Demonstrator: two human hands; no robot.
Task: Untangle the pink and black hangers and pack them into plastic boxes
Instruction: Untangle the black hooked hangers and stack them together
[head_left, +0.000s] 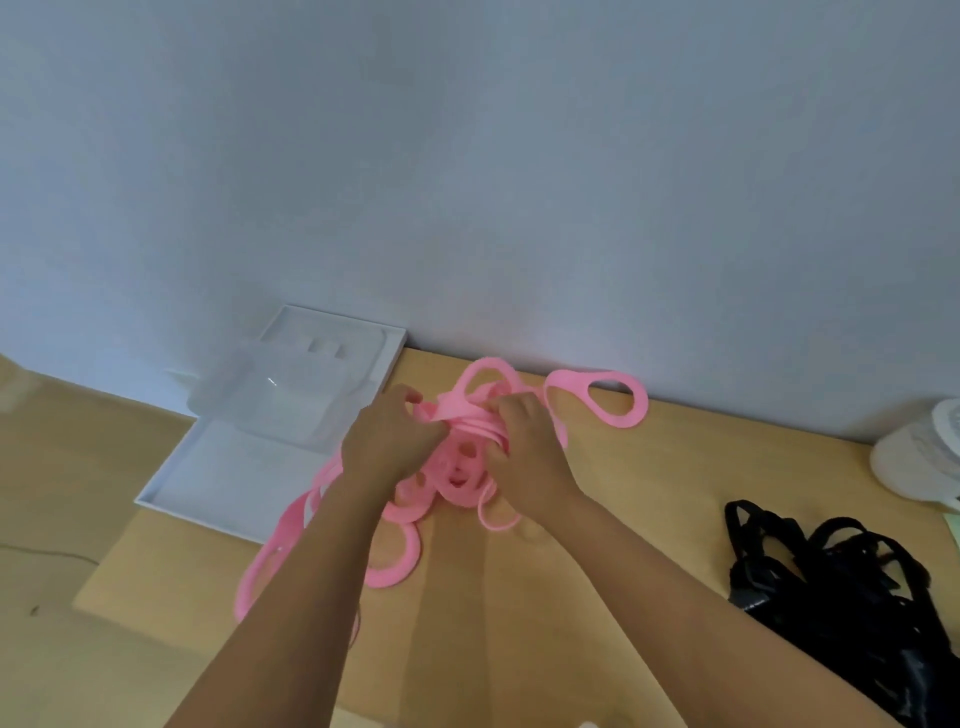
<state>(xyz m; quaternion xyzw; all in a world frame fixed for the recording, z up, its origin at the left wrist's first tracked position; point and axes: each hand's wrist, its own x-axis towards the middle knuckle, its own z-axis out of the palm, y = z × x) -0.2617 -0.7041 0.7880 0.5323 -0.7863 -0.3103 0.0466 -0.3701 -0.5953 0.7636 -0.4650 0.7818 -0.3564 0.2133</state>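
Left hand (387, 441) and right hand (524, 452) side by side over the pink hangers (457, 467), both closed into the tangle; left grip clamped on a pink band at the top of the heap, fingers curled under; right grip clamped on neighbouring loops, knuckles up; pink tangle resting on the wooden surface (649, 493), directly under and between both grips; one long pink loop (608, 395) trailing beyond the right grip toward the wall (467, 156); more pink loops spilling below the left grip, passing under the left forearm; clear plastic box (280, 410) just left of the left grip, sitting on a white tray (208, 467), apart from the pink heap; black hangers (831, 587) heaped well to the right of the right grip, untouched; white object (919, 457) beyond them at the right edge, too blurred to identify.
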